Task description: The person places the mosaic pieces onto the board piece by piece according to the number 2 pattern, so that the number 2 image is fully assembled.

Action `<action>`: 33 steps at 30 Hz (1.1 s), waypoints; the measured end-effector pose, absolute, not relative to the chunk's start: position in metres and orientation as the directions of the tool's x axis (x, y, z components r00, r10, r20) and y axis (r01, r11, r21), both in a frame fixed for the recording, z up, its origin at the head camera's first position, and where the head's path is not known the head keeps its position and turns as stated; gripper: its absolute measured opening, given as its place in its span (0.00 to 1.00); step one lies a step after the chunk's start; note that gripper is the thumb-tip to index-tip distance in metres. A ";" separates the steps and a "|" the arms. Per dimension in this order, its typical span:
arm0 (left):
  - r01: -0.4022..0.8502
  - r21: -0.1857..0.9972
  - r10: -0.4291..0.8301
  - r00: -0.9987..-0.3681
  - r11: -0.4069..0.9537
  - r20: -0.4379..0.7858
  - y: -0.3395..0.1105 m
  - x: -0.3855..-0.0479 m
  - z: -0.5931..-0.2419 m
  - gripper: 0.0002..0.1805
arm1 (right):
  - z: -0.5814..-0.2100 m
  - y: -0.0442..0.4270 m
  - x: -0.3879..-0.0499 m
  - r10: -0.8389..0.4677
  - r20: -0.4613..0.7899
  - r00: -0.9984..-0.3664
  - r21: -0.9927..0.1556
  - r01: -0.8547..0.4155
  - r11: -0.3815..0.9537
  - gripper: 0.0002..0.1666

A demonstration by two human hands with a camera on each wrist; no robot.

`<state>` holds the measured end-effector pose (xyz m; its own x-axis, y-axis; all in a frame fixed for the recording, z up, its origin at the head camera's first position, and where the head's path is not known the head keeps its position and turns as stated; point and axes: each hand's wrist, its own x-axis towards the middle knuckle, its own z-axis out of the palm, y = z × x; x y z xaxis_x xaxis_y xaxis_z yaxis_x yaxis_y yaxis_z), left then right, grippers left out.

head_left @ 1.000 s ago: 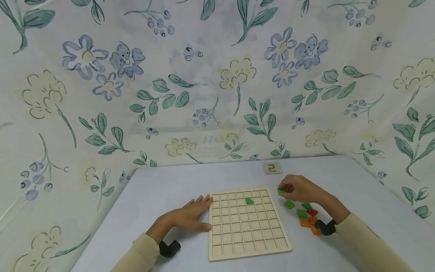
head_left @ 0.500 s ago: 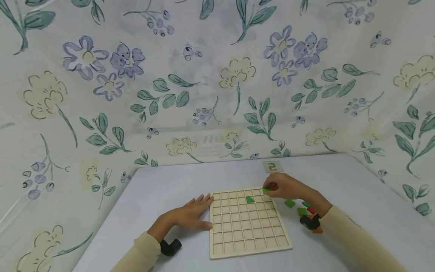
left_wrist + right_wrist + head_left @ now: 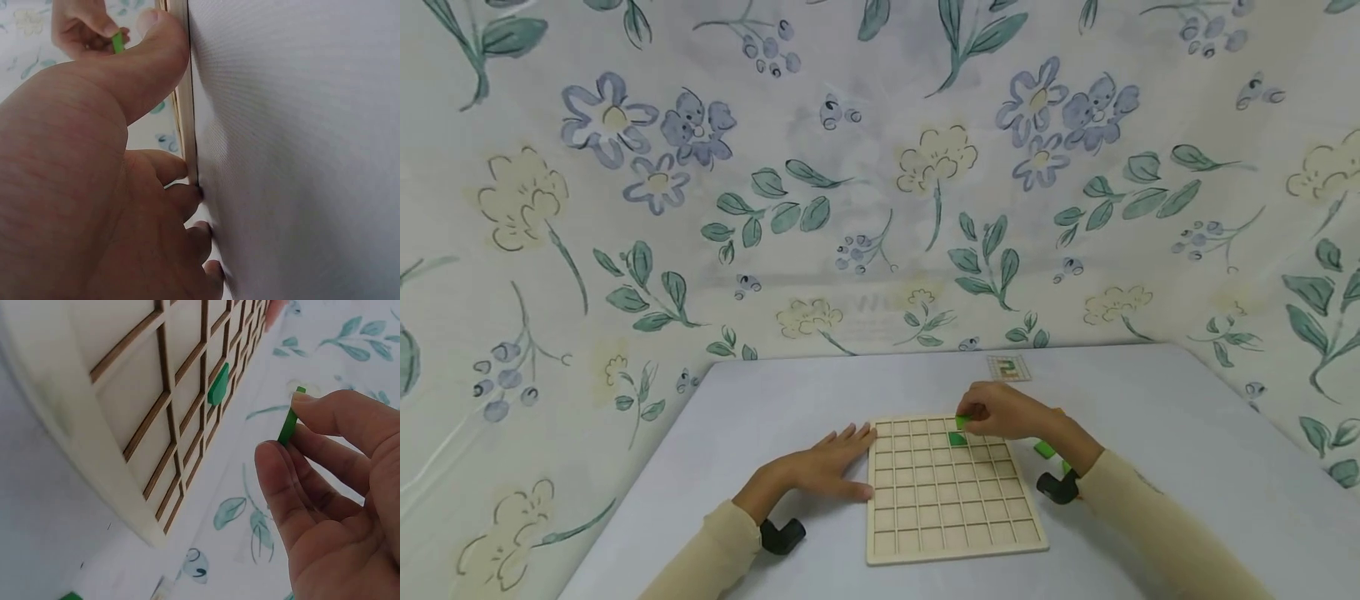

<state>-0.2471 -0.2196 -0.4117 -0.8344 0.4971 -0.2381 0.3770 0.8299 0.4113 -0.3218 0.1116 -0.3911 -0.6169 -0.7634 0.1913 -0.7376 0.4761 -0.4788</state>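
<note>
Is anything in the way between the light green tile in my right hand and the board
Nothing visible is: in the right wrist view, the gap between the light green tile and the board looks open. The darker tile lies on the board, and your left hand rests at its left edge, outside that gap.

A small, thin light-green tile (image 3: 289, 422) is pinched in the right hand's grip (image 3: 1000, 410), above the far part of a pale wooden board (image 3: 958, 517). The board, ridged into square compartments, lies flat on the bench (image 3: 797, 400); a darker green tile (image 3: 957, 438) sits in its second row from the far edge.
</note>
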 end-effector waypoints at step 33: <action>0.388 0.392 0.500 -0.831 0.834 -0.242 -0.221 -0.249 -0.416 0.53 | -0.412 0.070 -0.327 -0.776 0.135 -0.617 -0.512 -0.713 0.478 0.07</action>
